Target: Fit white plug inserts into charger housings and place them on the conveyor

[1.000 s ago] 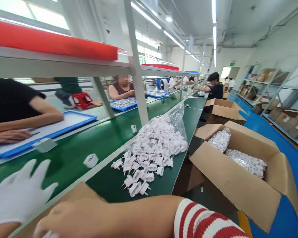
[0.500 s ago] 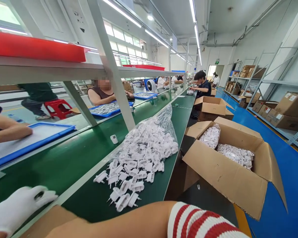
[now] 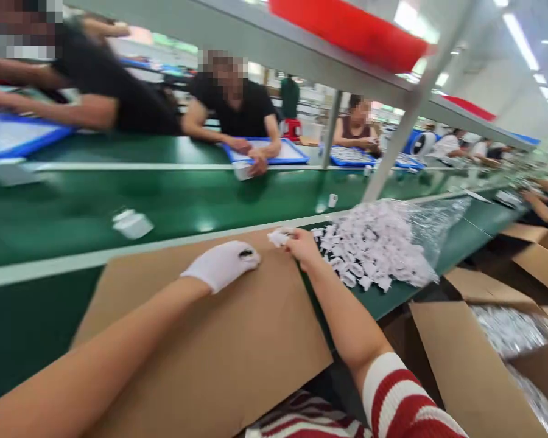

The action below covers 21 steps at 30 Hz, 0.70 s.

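My right hand (image 3: 304,248) is bare and pinches a small white plug piece (image 3: 279,237) above the far right corner of a flat cardboard sheet (image 3: 219,340). My left hand (image 3: 223,265), in a white glove, is just left of it over the same sheet. Its fingers are curled, and a dark spot shows near the knuckles; whether anything is inside them is hidden. To the right of my right hand, a heap of white plug pieces (image 3: 379,243) spills out of a clear plastic bag (image 3: 442,213) onto the green bench.
A green conveyor belt (image 3: 201,198) runs beyond the bench, carrying a white plug housing (image 3: 132,224). Co-workers sit across it with blue trays (image 3: 292,152). A slanted post (image 3: 393,143) rises behind the heap. At lower right stands an open carton (image 3: 461,353) with bagged parts.
The view has swung left and down onto the cardboard sheet. My right hand, earlier hidden at the bottom edge, now shows with a plug piece. My gloved left hand now appears nearer the middle.
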Each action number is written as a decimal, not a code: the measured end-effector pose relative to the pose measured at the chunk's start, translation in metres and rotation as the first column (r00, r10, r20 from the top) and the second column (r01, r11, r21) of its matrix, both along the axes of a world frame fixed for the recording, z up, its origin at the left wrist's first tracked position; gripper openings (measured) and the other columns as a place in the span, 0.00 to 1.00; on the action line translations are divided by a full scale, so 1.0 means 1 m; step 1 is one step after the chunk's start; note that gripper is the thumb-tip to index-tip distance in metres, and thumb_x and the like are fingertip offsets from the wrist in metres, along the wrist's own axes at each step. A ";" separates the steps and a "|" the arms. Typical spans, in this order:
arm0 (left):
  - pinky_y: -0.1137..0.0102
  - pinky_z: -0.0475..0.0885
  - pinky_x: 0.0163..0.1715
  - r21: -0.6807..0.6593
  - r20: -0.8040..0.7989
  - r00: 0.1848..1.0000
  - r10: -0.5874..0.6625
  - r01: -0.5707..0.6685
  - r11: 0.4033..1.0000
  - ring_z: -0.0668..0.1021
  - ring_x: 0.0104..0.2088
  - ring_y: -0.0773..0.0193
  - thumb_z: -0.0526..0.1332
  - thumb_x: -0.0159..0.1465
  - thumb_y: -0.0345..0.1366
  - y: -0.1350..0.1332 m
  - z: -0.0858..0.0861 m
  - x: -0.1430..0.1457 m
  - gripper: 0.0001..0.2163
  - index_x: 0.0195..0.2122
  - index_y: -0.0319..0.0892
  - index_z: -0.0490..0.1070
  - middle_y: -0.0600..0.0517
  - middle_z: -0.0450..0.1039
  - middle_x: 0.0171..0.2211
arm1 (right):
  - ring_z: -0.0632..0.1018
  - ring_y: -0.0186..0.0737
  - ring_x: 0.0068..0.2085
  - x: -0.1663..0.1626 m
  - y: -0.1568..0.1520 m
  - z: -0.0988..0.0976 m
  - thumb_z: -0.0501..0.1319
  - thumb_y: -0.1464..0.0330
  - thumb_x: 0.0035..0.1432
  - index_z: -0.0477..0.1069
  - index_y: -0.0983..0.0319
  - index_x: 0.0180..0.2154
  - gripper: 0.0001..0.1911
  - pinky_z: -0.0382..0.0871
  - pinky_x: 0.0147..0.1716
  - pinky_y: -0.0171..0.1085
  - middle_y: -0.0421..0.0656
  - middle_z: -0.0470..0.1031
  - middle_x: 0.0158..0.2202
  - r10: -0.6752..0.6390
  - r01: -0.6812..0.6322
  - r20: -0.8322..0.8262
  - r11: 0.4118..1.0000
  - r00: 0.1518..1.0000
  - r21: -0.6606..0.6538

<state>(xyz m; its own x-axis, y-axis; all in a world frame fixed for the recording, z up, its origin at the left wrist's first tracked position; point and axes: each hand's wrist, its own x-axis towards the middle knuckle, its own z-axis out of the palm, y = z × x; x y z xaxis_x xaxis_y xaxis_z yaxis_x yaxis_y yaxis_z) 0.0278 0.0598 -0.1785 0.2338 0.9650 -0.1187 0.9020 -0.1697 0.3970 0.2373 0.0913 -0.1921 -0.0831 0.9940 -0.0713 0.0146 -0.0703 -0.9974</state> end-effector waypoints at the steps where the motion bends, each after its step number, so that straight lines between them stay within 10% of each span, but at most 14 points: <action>1: 0.68 0.72 0.45 0.027 0.059 0.997 0.042 -0.043 0.999 0.81 0.43 0.55 0.61 0.61 0.48 -0.004 -0.005 0.003 0.13 0.39 0.48 0.80 0.52 0.83 0.44 | 0.74 0.31 0.29 -0.003 0.002 -0.002 0.73 0.64 0.46 0.80 0.63 0.38 0.15 0.64 0.29 0.29 0.40 0.81 0.32 0.013 -0.016 -0.069 0.999 0.998 -0.038; 6: 0.68 0.73 0.52 0.057 0.414 0.891 0.186 -0.230 0.972 0.81 0.46 0.56 0.65 0.59 0.50 -0.011 -0.028 0.006 0.19 0.48 0.47 0.79 0.52 0.82 0.48 | 0.77 0.34 0.33 -0.018 -0.006 -0.007 0.76 0.60 0.39 0.80 0.63 0.39 0.23 0.68 0.33 0.32 0.44 0.82 0.36 0.062 -0.065 -0.116 0.998 0.991 -0.019; 10: 0.67 0.74 0.47 0.002 0.462 0.863 0.204 -0.231 0.973 0.81 0.42 0.56 0.64 0.58 0.48 -0.014 -0.031 0.003 0.16 0.44 0.48 0.80 0.54 0.82 0.43 | 0.80 0.40 0.40 -0.029 -0.017 -0.010 0.71 0.60 0.52 0.80 0.60 0.43 0.18 0.75 0.44 0.39 0.44 0.82 0.40 0.029 -0.064 0.135 0.964 0.990 0.259; 15: 0.67 0.73 0.42 -0.011 0.505 0.839 0.200 -0.225 0.974 0.80 0.36 0.58 0.65 0.56 0.54 -0.012 -0.031 0.005 0.16 0.35 0.47 0.77 0.54 0.80 0.34 | 0.78 0.44 0.45 -0.032 -0.025 -0.010 0.60 0.69 0.63 0.80 0.57 0.46 0.12 0.72 0.47 0.40 0.44 0.81 0.41 -0.110 -0.364 0.649 0.751 0.753 0.550; 21: 0.66 0.72 0.42 0.014 0.482 0.855 0.191 -0.225 0.974 0.78 0.36 0.58 0.63 0.56 0.54 -0.008 -0.037 0.005 0.16 0.32 0.45 0.76 0.53 0.79 0.34 | 0.75 0.43 0.40 -0.032 -0.024 -0.006 0.57 0.73 0.63 0.77 0.59 0.39 0.09 0.68 0.40 0.37 0.43 0.77 0.36 -0.176 -0.499 0.787 0.687 0.591 0.529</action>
